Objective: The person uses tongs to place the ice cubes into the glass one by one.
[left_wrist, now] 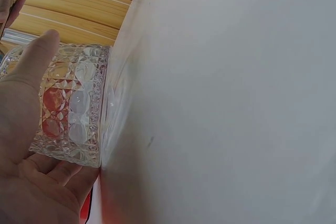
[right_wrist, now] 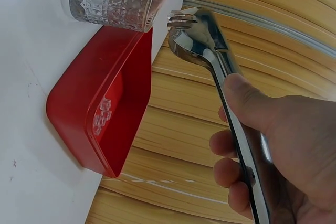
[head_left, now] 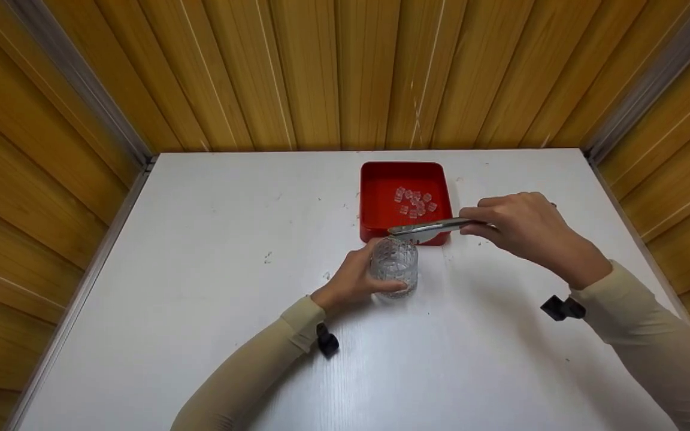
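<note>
A clear cut-glass tumbler [head_left: 395, 266] stands upright on the white table, its faceted wall also filling part of the left wrist view. My left hand [head_left: 351, 280] grips it from the left, thumb on the near side and fingers behind. In my right hand [head_left: 521, 230] I hold metal serving tongs [right_wrist: 231, 98], the tips pointing left over the tumbler's rim. One tip is spoon-shaped and the other has fork tines, lying close together. Whether anything sits between them I cannot tell. Small clear cubes [head_left: 415, 200] lie in a red square tray [head_left: 376, 188] behind the tumbler.
The white table [head_left: 231, 239] runs back to a wood-patterned panel wall [head_left: 309, 78], with similar panels on both sides. The tray's near wall stands just behind the tumbler. A black camera mount [head_left: 327, 341] sits at my left wrist, another [head_left: 562, 307] at my right.
</note>
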A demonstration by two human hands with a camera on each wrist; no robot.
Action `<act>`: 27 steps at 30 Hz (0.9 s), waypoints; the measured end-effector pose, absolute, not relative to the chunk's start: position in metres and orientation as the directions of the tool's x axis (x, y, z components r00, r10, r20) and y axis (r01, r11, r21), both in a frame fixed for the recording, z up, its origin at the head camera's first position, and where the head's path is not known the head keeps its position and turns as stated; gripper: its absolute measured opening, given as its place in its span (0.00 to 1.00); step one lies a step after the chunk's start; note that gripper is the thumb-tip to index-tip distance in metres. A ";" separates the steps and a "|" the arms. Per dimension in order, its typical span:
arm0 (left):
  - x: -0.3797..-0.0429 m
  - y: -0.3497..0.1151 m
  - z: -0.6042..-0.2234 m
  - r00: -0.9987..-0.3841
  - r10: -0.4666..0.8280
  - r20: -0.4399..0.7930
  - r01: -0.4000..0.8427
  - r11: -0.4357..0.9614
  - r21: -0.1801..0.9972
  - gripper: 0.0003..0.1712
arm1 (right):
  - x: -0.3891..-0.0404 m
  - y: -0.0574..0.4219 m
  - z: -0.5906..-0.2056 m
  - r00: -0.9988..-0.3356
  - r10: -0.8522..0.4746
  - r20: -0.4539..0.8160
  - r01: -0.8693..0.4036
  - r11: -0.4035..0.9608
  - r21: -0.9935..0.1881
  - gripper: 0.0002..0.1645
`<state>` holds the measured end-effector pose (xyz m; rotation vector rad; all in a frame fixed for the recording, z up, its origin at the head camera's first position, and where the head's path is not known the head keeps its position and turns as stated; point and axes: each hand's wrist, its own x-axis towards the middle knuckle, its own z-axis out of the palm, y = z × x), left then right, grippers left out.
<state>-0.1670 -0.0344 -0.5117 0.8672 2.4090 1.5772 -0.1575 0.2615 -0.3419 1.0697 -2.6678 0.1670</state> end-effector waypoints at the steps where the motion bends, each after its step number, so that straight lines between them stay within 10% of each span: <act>1: -0.167 -0.035 -0.511 -0.826 0.529 0.194 0.393 0.294 0.871 0.48 | -0.157 0.261 -0.342 -0.690 -0.666 0.284 -0.696 0.718 -0.007 0.12; 27: -0.166 -0.035 -0.510 -0.825 0.529 0.200 0.410 0.317 0.855 0.49 | -0.155 0.257 -0.349 -0.709 -0.667 0.228 -0.689 0.724 -0.027 0.17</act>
